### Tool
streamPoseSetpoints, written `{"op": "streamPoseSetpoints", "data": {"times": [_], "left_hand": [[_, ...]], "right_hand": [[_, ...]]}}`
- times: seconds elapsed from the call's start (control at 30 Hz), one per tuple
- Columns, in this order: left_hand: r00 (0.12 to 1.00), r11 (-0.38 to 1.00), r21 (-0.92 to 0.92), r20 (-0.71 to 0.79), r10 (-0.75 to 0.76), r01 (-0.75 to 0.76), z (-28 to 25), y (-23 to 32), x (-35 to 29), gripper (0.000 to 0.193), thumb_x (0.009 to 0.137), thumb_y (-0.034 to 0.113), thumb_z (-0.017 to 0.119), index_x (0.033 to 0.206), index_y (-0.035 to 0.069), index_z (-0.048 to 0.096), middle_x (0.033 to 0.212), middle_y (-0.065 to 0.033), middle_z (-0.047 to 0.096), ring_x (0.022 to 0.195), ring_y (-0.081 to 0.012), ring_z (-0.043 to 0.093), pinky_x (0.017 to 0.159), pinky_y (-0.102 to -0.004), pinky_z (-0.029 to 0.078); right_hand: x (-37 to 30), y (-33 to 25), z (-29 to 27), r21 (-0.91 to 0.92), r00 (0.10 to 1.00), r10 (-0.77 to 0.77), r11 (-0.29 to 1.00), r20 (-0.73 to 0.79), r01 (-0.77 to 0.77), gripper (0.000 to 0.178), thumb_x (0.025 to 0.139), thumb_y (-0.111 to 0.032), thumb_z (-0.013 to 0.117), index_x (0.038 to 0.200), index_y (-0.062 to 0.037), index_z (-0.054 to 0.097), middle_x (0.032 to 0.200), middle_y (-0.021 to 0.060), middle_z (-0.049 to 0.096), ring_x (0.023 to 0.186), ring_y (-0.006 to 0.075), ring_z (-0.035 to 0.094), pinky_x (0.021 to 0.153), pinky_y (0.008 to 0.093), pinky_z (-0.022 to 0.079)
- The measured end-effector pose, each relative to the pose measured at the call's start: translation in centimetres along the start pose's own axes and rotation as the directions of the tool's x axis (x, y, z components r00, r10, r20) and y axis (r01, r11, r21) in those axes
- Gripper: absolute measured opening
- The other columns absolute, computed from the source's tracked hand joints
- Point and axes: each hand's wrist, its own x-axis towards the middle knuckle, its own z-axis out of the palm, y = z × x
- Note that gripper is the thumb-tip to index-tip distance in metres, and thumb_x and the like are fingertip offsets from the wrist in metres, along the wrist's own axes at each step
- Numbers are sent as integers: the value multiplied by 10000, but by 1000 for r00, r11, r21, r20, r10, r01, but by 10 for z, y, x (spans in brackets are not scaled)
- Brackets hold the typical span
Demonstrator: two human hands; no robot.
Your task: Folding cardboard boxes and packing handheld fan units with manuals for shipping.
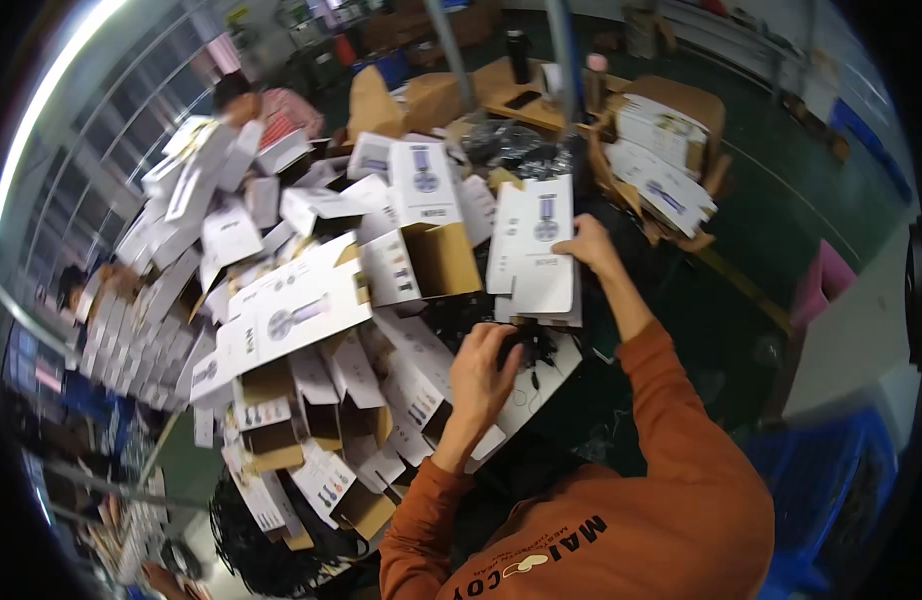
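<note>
Head view shows the right hand (589, 246) with its grip pinching the edge of the top carton (529, 232) near the worktop's (549, 384) end, the left hand (481, 378) curled beside black cables (543, 352), its hold unclear, and a tug could drag lower cartons (565, 319) along, being stacked close.

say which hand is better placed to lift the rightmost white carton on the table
Probably the right hand: it touches the white carton. The left hand sits lower, beside black cables.

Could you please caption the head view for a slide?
Right hand at flat white cardboard cartons, left hand near thin black cables, beside heaped white cardboard boxes.
</note>
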Motion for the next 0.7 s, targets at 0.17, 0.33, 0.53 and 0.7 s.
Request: {"op": "streamPoseSetpoints", "data": {"times": [0.17, 0.33, 0.53, 0.7], "left_hand": [[990, 983, -175, -134, 37, -61, -21, 5, -13, 190, 764, 86, 666, 936, 24, 615, 930, -132, 592, 867, -301, 585, 749, -342, 475], [837, 999, -20, -547, 15, -31, -96, 59, -30, 557, 797, 230, 675, 1255, 28, 433, 1267, -172, 448, 1158, -341, 443, 978, -386, 346], [635, 972, -214, -738, -229, 102, -154, 51, -105, 463, 840, 196, 637, 1248, 73, 455, 952, -109, 559, 834, -195, 569, 717, -292, 441], [655, 894, 234, -751, -83, 381, -165, 43, -184, 201, 808, 175, 656, 987, 91, 620, 726, -86, 608, 581, -216, 614, 522, -304, 473]], "right_hand": [[-30, -19, -35, 598, 1000, -13, 801, -8, 15, 285, 788, -108, 606, 1025, 49, 598, 890, 109, 620, 722, 180, 605, 658, 283, 511], [-115, -37, -75, -121, 740, -533, 836, -411, 535, 312, 885, -110, 508, 1159, 37, 539, 1146, 190, 531, 995, 262, 549, 839, 354, 481], [-259, -139, 49, 268, 551, -507, 848, 663, 457, 223, 748, -141, 696, 874, 13, 595, 832, 76, 615, 769, 185, 575, 720, 334, 456], [-266, -144, 78, 465, 238, -405, 825, 883, -321, 360, 792, -145, 667, 1064, 62, 553, 979, 101, 628, 885, 186, 606, 831, 308, 468]]}}
